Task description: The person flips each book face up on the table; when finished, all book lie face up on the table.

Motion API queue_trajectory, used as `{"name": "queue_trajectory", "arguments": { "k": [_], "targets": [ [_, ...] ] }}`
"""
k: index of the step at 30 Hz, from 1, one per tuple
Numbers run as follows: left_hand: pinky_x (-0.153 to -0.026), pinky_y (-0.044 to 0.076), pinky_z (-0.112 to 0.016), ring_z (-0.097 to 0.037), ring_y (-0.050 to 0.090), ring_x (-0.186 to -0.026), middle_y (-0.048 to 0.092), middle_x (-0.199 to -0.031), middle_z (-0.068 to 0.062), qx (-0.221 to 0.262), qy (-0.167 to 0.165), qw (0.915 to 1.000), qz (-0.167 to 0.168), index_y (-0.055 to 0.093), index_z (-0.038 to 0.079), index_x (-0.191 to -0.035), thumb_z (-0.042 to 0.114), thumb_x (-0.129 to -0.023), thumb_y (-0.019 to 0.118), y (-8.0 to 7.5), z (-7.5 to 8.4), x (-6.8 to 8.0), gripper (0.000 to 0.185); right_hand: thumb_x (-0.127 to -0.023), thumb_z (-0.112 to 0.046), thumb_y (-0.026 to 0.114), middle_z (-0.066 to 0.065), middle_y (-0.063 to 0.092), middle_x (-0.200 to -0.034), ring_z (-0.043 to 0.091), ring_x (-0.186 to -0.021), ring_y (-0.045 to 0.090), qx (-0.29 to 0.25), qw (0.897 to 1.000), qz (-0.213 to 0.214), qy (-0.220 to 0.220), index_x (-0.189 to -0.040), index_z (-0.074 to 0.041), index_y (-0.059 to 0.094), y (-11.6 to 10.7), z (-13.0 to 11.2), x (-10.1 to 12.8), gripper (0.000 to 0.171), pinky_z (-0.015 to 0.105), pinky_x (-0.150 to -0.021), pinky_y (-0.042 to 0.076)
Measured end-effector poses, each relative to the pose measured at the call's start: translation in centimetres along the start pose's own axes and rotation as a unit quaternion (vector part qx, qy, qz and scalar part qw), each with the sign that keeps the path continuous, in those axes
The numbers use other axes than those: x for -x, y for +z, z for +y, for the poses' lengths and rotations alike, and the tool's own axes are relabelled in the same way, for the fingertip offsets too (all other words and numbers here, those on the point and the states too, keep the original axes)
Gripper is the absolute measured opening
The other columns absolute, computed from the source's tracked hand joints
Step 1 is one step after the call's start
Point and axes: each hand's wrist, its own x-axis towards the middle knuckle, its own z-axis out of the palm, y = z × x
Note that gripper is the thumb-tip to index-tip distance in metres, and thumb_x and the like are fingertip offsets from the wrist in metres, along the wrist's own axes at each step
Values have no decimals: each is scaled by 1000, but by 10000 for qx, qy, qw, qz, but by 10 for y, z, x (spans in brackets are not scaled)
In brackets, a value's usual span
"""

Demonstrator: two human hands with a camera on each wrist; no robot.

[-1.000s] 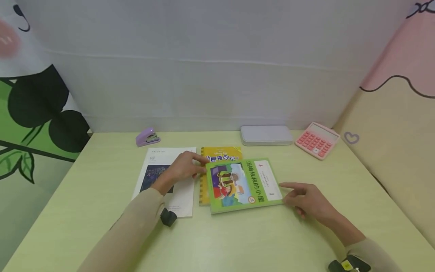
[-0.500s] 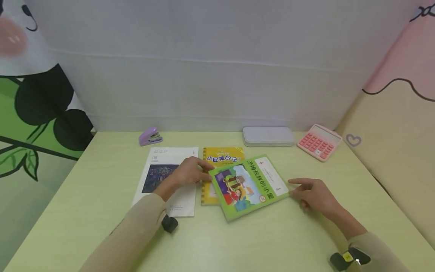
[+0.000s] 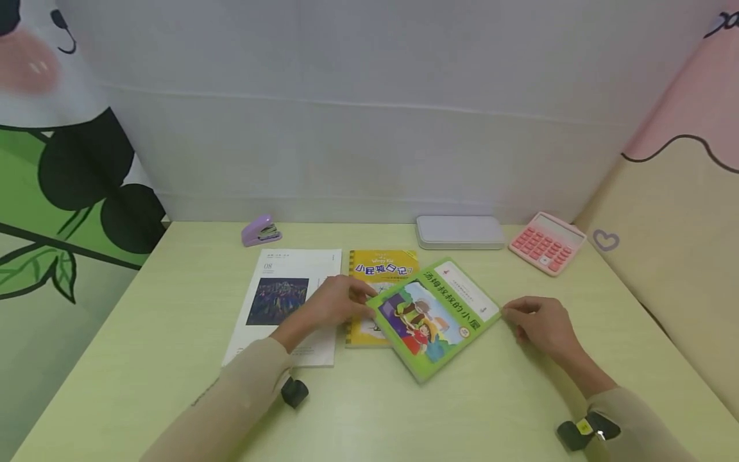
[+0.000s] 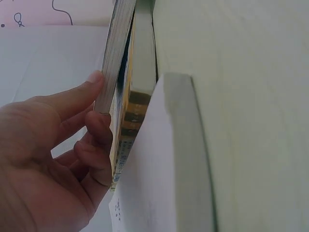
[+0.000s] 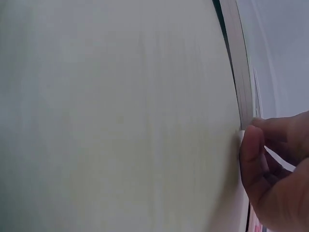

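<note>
Gripping green book | both hands pinch corners | yellow cover: 小屁孩日记

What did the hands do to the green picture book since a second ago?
The green picture book has turned on the table: its near corner swung towards the person, so it now lies slanted across the yellow spiral-bound book. The left hand holds its left corner and the right hand touches its right corner, as before. The white magazine, purple stapler, grey case and pink calculator stayed put.
</note>
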Motion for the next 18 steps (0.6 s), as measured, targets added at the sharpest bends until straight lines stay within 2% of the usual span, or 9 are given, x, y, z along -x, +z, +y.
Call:
{"name": "queue_trajectory", "arguments": {
  "k": [6,11,14,18],
  "targets": [
    [-66,50,-28,-16,61,-79,70,-99,0,-32,61,9998,168,78,13,-126,23,-87,88,4,4,4,41,-99,-25,70,-2,62,-64,13,-63,56,350,9993,91,34,-121,-1,78,0,-4,3,33,27,-54,41],
    [-65,49,-28,-16,60,-79,71,-99,1,-157,26,9996,218,79,14,-123,23,-87,88,7,10,7,38,-99,-33,73,-1,62,-65,13,-61,56,523,9984,-211,38,-135,0,71,-3,-9,7,49,27,-52,40],
    [-67,48,-28,-15,60,-80,73,-99,2,-236,18,9994,256,80,14,-121,24,-87,88,9,14,9,36,-99,-37,74,2,65,-71,14,-61,56,668,9967,-446,-148,-143,1,63,-7,-11,7,59,27,-53,41],
    [-62,45,-26,-14,60,-73,78,-104,-1,-155,-18,9998,159,80,13,-121,21,-90,85,14,18,10,33,-98,-44,73,4,67,-78,14,-63,53,951,9920,-740,-365,-152,3,52,-10,-12,6,74,28,-54,41]
  ]
}}
